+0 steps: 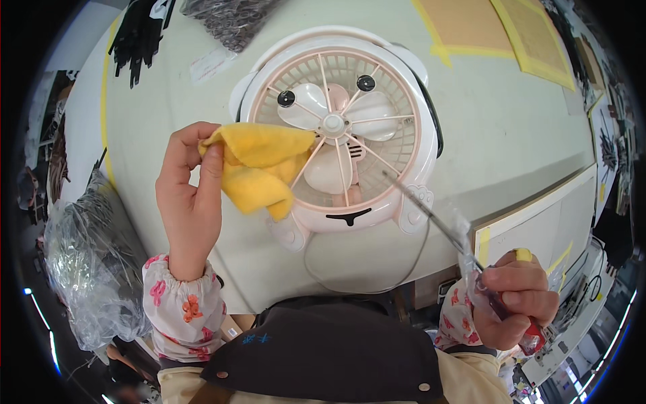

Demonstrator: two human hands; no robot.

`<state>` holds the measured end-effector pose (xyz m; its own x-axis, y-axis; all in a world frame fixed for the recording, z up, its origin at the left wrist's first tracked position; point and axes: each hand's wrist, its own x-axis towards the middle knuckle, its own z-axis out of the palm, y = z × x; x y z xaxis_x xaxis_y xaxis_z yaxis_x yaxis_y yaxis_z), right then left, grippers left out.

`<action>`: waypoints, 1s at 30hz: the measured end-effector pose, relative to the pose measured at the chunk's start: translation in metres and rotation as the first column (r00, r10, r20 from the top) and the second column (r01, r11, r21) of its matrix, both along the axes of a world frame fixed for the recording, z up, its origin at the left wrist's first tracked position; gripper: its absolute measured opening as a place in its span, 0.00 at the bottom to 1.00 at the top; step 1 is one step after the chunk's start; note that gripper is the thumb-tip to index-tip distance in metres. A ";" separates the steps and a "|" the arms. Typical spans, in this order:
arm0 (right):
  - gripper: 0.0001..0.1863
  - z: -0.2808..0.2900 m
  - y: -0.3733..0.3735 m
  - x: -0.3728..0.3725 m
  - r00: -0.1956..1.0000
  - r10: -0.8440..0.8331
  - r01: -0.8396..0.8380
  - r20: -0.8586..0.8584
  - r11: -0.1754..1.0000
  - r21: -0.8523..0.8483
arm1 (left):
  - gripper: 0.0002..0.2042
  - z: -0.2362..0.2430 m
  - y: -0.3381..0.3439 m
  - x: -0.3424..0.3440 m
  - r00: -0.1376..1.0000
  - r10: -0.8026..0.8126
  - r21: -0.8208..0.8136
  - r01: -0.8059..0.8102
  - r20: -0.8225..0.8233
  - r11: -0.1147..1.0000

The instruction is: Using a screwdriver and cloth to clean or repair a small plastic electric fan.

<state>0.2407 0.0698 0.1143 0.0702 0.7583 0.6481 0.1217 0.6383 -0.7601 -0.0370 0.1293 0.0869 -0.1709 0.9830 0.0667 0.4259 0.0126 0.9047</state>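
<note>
Within pinched left hand (192, 178), holds yellow cloth (259, 161) by one end; within curled right hand (517, 299), clasps red-handled screwdriver (434, 219).

The left grip (190, 176) is pinching, its thumb (210, 172) standing upright opposite bent fingers (192, 137). The left wrist (186, 267) is lying directly below that grip, in line with the left forearm (182, 306) farther down. Well apart to its right and lower, the right grip (517, 301) is clenching, fingers folded, with the right forearm (459, 320) lying just left of it.
</note>
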 end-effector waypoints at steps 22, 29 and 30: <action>0.10 -0.058 -0.003 -0.029 0.886 -0.098 -0.246 -0.452 0.728 -0.640 | 0.15 -0.030 0.035 0.012 0.167 -0.772 -0.606 0.528 -0.613 0.595; 0.08 -0.059 -0.005 -0.032 0.901 -0.018 -0.289 -0.434 0.721 -0.630 | 0.14 -0.043 0.029 0.012 0.289 -0.793 -0.709 0.356 -0.536 0.609; 0.08 -0.058 -0.005 -0.033 0.898 -0.016 -0.294 -0.439 0.721 -0.628 | 0.14 -0.046 0.026 0.012 0.367 -0.747 -0.635 0.394 -0.554 0.664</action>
<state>0.2080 0.0649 0.0559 0.0516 0.9946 -0.0904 -0.3267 -0.0687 -0.9426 -0.0251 0.1557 0.0409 0.3809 0.7818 -0.4936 0.9236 -0.2962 0.2435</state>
